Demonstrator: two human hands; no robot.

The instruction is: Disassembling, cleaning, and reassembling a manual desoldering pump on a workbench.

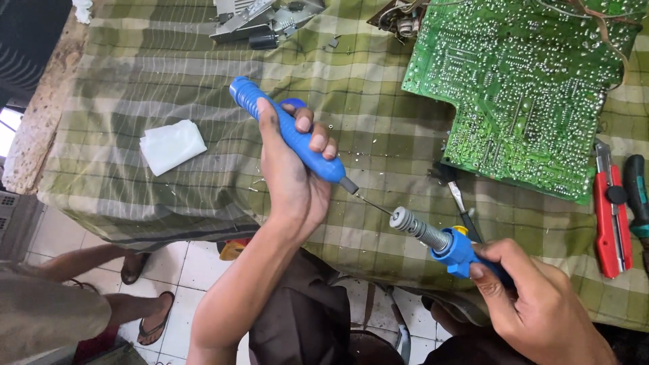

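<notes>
The left hand (pixel 292 177) is closed in a full fist round a blue ribbed tool (pixel 287 130) with a thin metal needle tip, held slanting down to the right above the desk (pixel 135 88), which is covered with a green checked cloth. The right hand (pixel 534 304) is wrapped tight round the blue handle of a soldering iron (pixel 433 238), whose coiled metal barrel points up and left. The two are angled toward each other so that the needle tip comes to the round end of the barrel, touching it or just beside it; both hands hang in the air over the near edge of the desk, which looks like a way to keep the work close under the eyes. The soldering iron has a grey, ridged end piece and a yellow part where barrel meets handle. On the cloth lie a large green circuit board (pixel 520 88) at the far right, a red utility knife (pixel 612 216) beside it, a folded white cloth (pixel 172 145) to the left, and grey metal parts (pixel 260 20) at the far edge. Another person's sandalled feet (pixel 145 297) show on the tiled floor at lower left.
</notes>
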